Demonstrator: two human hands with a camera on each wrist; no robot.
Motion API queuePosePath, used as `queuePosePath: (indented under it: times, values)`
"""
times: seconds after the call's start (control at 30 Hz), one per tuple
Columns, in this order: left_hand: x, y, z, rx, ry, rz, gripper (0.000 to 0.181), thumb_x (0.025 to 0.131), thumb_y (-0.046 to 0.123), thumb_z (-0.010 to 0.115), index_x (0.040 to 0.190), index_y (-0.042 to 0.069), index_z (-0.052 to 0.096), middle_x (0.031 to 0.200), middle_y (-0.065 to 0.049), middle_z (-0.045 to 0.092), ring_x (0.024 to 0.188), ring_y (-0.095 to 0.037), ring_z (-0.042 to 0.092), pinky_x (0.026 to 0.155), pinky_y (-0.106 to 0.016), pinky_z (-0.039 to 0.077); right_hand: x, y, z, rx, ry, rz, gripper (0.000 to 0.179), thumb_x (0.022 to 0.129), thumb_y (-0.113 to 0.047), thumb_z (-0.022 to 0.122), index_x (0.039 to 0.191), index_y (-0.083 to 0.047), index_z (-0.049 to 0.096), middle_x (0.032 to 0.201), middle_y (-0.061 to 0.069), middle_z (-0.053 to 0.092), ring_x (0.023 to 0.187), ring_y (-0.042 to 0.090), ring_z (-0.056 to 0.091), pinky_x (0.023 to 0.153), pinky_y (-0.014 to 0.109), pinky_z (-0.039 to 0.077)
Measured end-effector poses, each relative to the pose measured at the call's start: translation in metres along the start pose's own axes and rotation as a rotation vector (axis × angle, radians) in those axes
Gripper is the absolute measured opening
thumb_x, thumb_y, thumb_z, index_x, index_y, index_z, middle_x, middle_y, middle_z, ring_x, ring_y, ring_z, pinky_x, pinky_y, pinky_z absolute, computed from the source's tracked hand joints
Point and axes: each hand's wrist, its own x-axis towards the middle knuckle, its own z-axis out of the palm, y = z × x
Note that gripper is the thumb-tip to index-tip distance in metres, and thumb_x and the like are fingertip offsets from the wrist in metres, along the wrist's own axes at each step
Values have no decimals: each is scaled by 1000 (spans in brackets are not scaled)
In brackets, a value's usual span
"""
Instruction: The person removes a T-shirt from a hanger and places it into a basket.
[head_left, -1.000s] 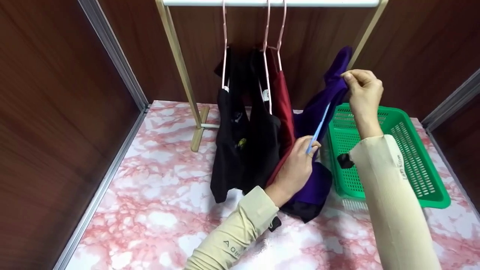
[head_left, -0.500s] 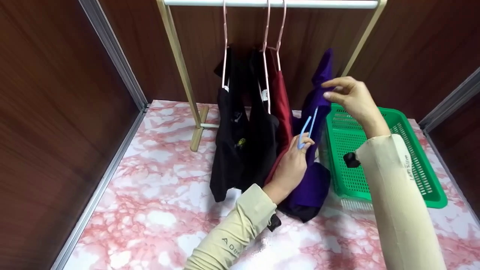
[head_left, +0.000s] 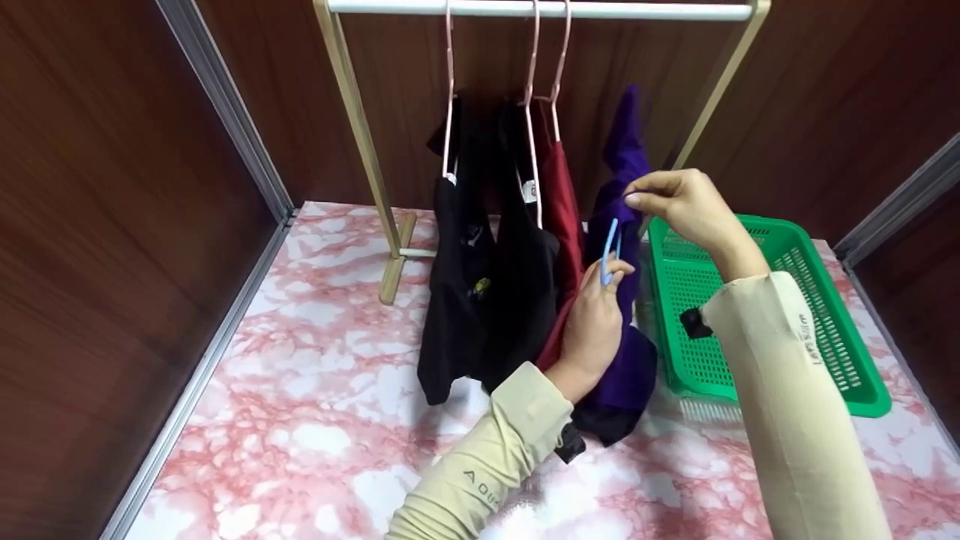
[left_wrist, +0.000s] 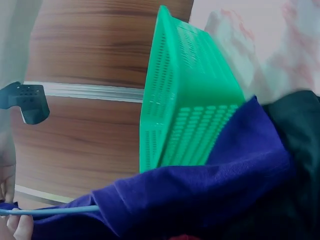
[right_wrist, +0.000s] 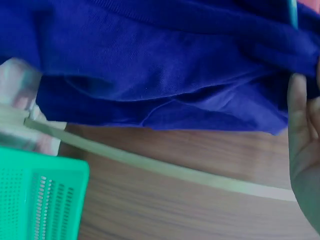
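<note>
A purple garment (head_left: 630, 307) with a dark lower edge drapes beside the hanging clothes, filling much of the right wrist view too. My left hand (head_left: 595, 322) grips a light blue hanger (head_left: 609, 255), part of which is inside the garment. Higher up, my right hand (head_left: 682, 210) pinches the purple cloth between thumb and fingers. In the left wrist view the blue hanger (left_wrist: 55, 211) runs under a fold of the purple fabric (left_wrist: 190, 195). The rest of the hanger is hidden by cloth.
A white-barred rack (head_left: 645, 10) with wooden legs holds two black garments (head_left: 457, 300) and a red one (head_left: 564, 202) on pink hangers. To the right stands a green basket (head_left: 847, 330). Wood-grain panels surround the marble-patterned surface (head_left: 300, 450).
My right hand has moved left and down with the purple cloth, letting its grip loosen and then pinching again. The blue hanger has turned more upright in my left hand.
</note>
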Motion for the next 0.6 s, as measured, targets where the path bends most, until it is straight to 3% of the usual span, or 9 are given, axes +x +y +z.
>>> queuePosePath:
  times: [0.17,0.27,0.33,0.47,0.6]
  values:
    - [11,2,1,-1,44,3,24,101,13,42,106,2,63,106,-9,67,105,-20,60,92,-21,47,-3,-14,-3,71,-193,-51,16,93,-14,60,95,-1,70,69,-17,62,60,3,55,58,17,46]
    - [16,3,1,69,54,20,24,99,10,44,105,0,64,103,-11,69,103,-23,61,92,-23,48,-3,-22,-5,132,-288,-89,12,94,-12,58,89,-10,69,66,-16,61,57,3,53,56,18,45]
    - [18,3,1,116,57,37,23,98,8,45,103,-2,65,100,-13,69,99,-26,62,91,-27,48,-3,-26,-5,176,-305,-102,14,94,-10,57,87,-15,69,65,-14,61,57,3,53,55,18,45]
    - [21,1,1,126,52,64,21,95,5,46,96,-2,65,95,-13,70,91,-27,63,85,-27,48,-6,-30,-9,286,-217,-102,23,93,-3,55,84,-18,69,65,-12,63,56,3,55,54,18,47]
    - [19,-3,3,104,17,93,19,92,1,46,95,0,65,98,-11,69,93,-25,62,85,-25,46,-8,-31,-14,510,-54,-86,27,91,6,51,82,-11,70,64,-6,66,54,4,58,53,18,47]
